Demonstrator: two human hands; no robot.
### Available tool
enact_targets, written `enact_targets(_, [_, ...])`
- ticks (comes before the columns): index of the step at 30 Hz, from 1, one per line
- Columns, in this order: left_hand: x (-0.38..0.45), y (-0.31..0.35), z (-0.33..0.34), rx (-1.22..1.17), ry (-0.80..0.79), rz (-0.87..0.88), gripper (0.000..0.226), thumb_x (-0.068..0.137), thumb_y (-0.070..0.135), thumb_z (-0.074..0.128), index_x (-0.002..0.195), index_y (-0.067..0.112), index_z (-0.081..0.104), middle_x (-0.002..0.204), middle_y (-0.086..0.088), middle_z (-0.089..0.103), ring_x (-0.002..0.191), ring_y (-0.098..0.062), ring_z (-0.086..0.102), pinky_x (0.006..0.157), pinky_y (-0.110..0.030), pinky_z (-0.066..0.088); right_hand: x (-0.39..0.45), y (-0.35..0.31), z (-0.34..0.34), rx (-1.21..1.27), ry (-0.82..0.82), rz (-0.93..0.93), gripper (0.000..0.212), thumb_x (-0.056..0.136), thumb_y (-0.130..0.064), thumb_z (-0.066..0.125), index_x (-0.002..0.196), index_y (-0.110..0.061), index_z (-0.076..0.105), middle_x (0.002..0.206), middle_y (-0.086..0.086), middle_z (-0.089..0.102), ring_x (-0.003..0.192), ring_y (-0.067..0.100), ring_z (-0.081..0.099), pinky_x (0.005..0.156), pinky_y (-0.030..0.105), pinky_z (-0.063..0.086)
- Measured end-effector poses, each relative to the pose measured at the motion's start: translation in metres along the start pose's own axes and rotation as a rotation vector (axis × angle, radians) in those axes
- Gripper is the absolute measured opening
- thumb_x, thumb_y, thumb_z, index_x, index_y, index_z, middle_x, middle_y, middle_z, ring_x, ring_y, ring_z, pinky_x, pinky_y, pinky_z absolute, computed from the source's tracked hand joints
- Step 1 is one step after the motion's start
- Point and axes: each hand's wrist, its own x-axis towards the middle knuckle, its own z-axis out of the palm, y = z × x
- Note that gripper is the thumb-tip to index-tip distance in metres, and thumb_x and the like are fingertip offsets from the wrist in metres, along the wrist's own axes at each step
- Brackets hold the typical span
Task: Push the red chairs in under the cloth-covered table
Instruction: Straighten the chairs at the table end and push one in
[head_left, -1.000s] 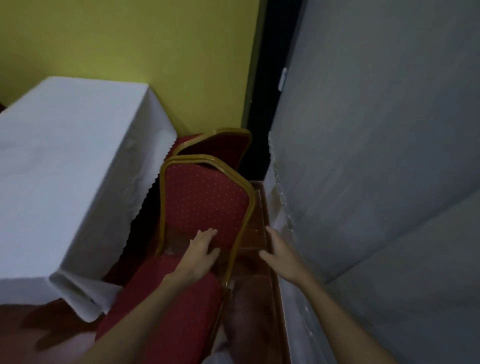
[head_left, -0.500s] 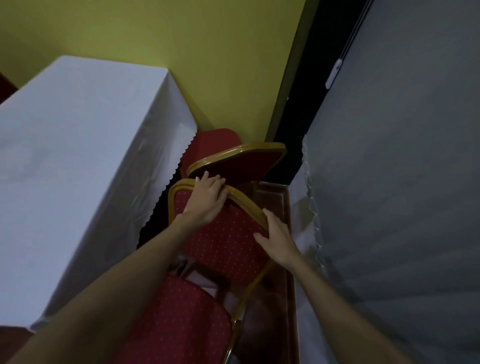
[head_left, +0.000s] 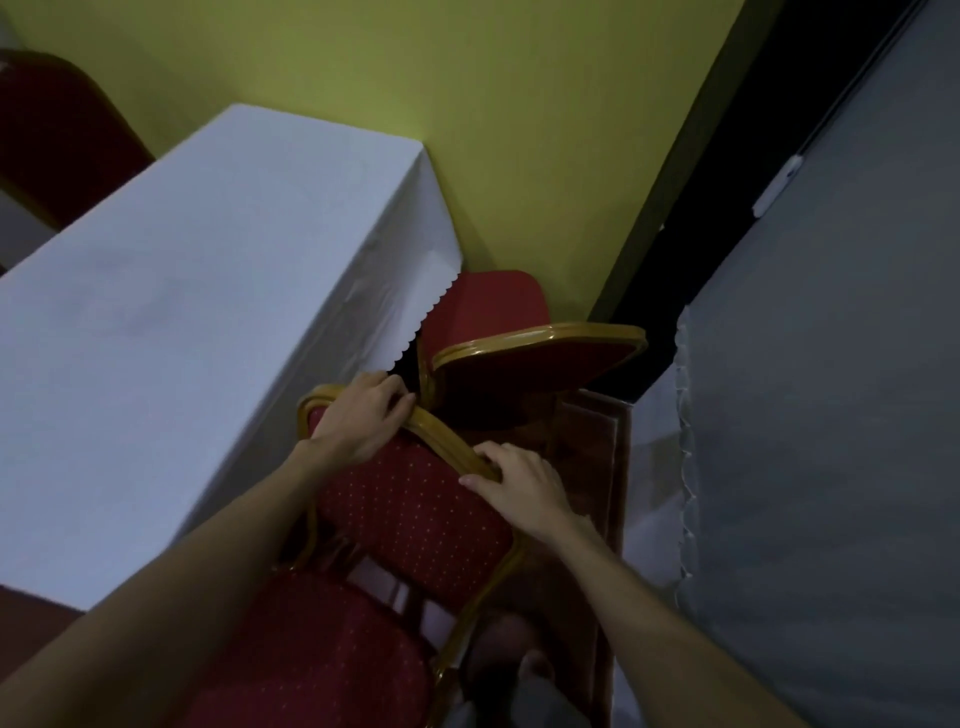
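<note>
A red padded chair (head_left: 410, 499) with a gold frame stands right below me, beside the white cloth-covered table (head_left: 171, 322) on the left. My left hand (head_left: 363, 415) grips the top rail of its backrest at the left corner. My right hand (head_left: 519, 486) is closed over the same rail at the right corner. A second red chair (head_left: 524, 358) stands beyond it against the yellow wall, its seat partly under the cloth's scalloped edge. The near chair's legs are hidden.
Another cloth-covered table (head_left: 831, 415) fills the right side, leaving a narrow strip of brown floor (head_left: 592, 431) between the two tables. A dark red chair back (head_left: 57, 135) shows at the far left. The yellow wall (head_left: 467, 104) closes the aisle ahead.
Both hands rose from the lower backrest to its top rail and closed on it. The view has shifted closer and tilted, and the table now lies nearer the chair's left corner.
</note>
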Motion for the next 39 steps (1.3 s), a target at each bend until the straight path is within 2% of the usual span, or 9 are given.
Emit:
enact_targets(3, [-0.001,-0.013,-0.009,0.022,0.025,-0.089,0.037,0.096,0.038,0.035,0.069,0.018,0.050,0.076,0.000,0.056,0.074,-0.017,0.051,0.063,-0.027,0.034,0.016,-0.007,-0.014,0.062,-0.097,-0.058,0.039,0.085,-0.061,0.054,0.113,-0.036,0.062,0.099,-0.010,0.069,0.093,0.013,0.064,0.080,0.037,0.052])
enact_targets(5, [0.007,-0.013,-0.013,-0.007,0.013,-0.145,0.042,0.095,0.039,0.035,0.070,0.012,0.056,0.075,-0.002,0.060,0.071,-0.018,0.055,0.058,-0.028,0.037,0.033,0.001,-0.032,0.053,0.004,-0.105,0.039,0.088,-0.053,0.057,0.121,-0.032,0.060,0.109,-0.008,0.070,0.101,0.012,0.063,0.084,0.035,0.052])
enact_targets(10, [0.055,0.014,-0.006,-0.094,-0.138,-0.163,0.035,0.094,0.034,0.046,0.123,0.015,0.053,0.126,-0.006,0.054,0.119,-0.022,0.049,0.099,-0.034,0.041,0.102,0.065,-0.099,-0.118,0.305,-0.166,0.062,0.082,-0.011,0.065,0.140,-0.013,0.044,0.140,0.008,0.051,0.132,0.024,0.040,0.112,0.041,0.034])
enact_targets(13, [0.096,0.035,0.011,-0.147,-0.257,-0.163,0.055,0.089,0.030,0.056,0.138,0.015,0.036,0.138,-0.008,0.041,0.129,-0.027,0.042,0.106,-0.036,0.037,0.145,0.103,-0.138,-0.291,0.131,-0.170,0.074,0.077,-0.014,0.067,0.144,-0.015,0.036,0.144,0.009,0.044,0.134,0.026,0.037,0.114,0.039,0.027])
enact_targets(16, [0.133,0.049,0.032,-0.109,-0.350,-0.207,0.065,0.084,0.022,0.060,0.142,0.014,0.031,0.142,-0.011,0.035,0.133,-0.031,0.037,0.113,-0.042,0.029,0.175,0.133,-0.162,-0.351,-0.171,-0.169,0.071,0.076,-0.015,0.067,0.142,-0.023,0.039,0.137,0.005,0.052,0.125,0.024,0.046,0.099,0.034,0.038])
enact_targets(19, [0.156,0.057,0.047,-0.112,-0.381,-0.286,0.057,0.083,0.013,0.057,0.138,0.018,0.041,0.138,-0.012,0.046,0.127,-0.032,0.046,0.106,-0.041,0.037,0.196,0.150,-0.181,-0.330,-0.352,-0.172,0.061,0.077,-0.021,0.063,0.135,-0.032,0.049,0.119,0.001,0.065,0.107,0.020,0.061,0.081,0.031,0.050])
enact_targets(22, [0.164,0.052,0.059,-0.042,-0.297,-0.372,0.046,0.079,0.012,0.054,0.123,0.025,0.056,0.118,-0.009,0.063,0.107,-0.030,0.060,0.090,-0.044,0.051,0.210,0.152,-0.190,-0.385,-0.485,-0.256,0.065,0.078,-0.024,0.063,0.140,-0.030,0.046,0.117,0.000,0.064,0.100,0.018,0.062,0.074,0.020,0.043])
enact_targets(33, [0.126,0.097,0.076,0.193,-0.274,-0.443,0.028,0.078,0.015,0.057,0.104,0.020,0.066,0.108,-0.008,0.068,0.101,-0.033,0.064,0.081,-0.040,0.052,0.210,0.159,-0.197,-0.685,-0.614,-0.582,0.068,0.078,-0.031,0.052,0.142,-0.045,0.033,0.111,0.005,0.062,0.102,0.022,0.058,0.074,0.030,0.040])
enact_targets(39, [0.102,0.128,0.079,0.203,-0.332,-0.503,0.030,0.079,0.025,0.056,0.107,0.015,0.064,0.111,-0.011,0.068,0.103,-0.035,0.063,0.081,-0.040,0.051,0.227,0.160,-0.205,-0.726,-0.682,-0.691,0.066,0.079,-0.035,0.046,0.142,-0.045,0.030,0.135,-0.012,0.056,0.114,0.016,0.051,0.088,0.045,0.049])
